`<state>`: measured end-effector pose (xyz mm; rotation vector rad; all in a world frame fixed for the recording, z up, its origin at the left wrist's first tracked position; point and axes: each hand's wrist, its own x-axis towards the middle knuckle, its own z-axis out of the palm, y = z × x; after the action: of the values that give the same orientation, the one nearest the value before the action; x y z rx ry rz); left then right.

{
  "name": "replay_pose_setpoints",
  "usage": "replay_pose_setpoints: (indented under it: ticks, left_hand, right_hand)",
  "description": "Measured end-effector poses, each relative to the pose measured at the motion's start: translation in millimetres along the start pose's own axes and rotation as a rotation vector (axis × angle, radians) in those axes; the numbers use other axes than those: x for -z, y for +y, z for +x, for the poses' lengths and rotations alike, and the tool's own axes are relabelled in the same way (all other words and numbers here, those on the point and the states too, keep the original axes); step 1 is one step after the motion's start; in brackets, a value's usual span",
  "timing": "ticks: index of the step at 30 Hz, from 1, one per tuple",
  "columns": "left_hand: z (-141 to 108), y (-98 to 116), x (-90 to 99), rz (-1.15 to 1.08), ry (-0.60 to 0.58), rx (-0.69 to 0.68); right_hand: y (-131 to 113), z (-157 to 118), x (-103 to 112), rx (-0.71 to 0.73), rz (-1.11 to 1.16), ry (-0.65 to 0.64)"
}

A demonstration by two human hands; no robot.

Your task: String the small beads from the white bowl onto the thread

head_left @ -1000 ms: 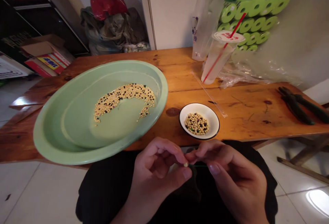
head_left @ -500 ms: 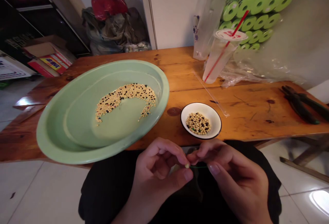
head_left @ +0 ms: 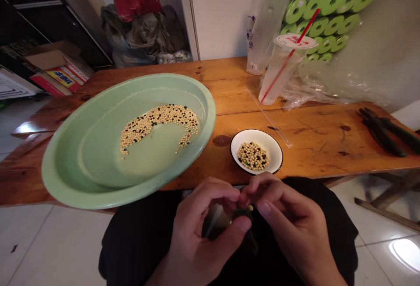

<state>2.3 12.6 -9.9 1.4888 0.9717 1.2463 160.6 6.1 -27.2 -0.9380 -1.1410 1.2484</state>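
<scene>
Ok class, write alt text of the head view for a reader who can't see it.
A left hand and right hand pinch a small bead above a dark lap. On the wooden table, a wide green plate holds an arc of cream and dark beads, beside a small white bowl of the same.

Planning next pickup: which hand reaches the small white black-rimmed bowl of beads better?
Right, probably: the right hand sits nearer, just below the small white black-rimmed bowl; the left hand lies further off, by the pale green plate.
</scene>
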Motion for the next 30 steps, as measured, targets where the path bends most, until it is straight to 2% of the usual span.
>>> replay_pose_setpoints:
  ticks: [5,9,12,15,17,20,23,25,28,30]
  left_hand:
    - [0,-2,2.0,0.205,-0.027,-0.042]
    - [12,-8,-8.4,0.301,0.033,-0.017]
    - [26,-18,-19.3,0.526,0.033,-0.013]
    - [36,-30,-25.7,0.857,-0.001,-0.037]
    - [37,-34,-25.8,0.962,-0.002,-0.054]
    - [35,-33,-21.6,0.842,0.051,-0.079]
    - [32,-28,-17.6,0.491,0.037,-0.056]
    - [29,-24,-17.7,0.313,0.002,-0.028]
    - [20,-17,-19.4,0.269,-0.007,-0.031]
    - [11,-6,-15.3,0.325,0.044,-0.054]
  right_hand:
    - [1,1,3,0.001,-0.089,0.065]
    - [2,1,10,0.026,-0.145,0.302]
    - [1,-1,15,0.057,-0.165,0.464]
    - [-1,-1,16,0.11,-0.256,0.478]
    - [-1,1,15,0.14,-0.329,0.45]
    - [3,5,16,0.168,-0.46,0.41]
    - [7,8,18,0.15,-0.568,0.322]
    - [9,8,18,0.118,-0.538,0.24]
    - [8,8,17,0.109,-0.475,0.17]
    - [8,7,17,0.104,-0.467,0.165]
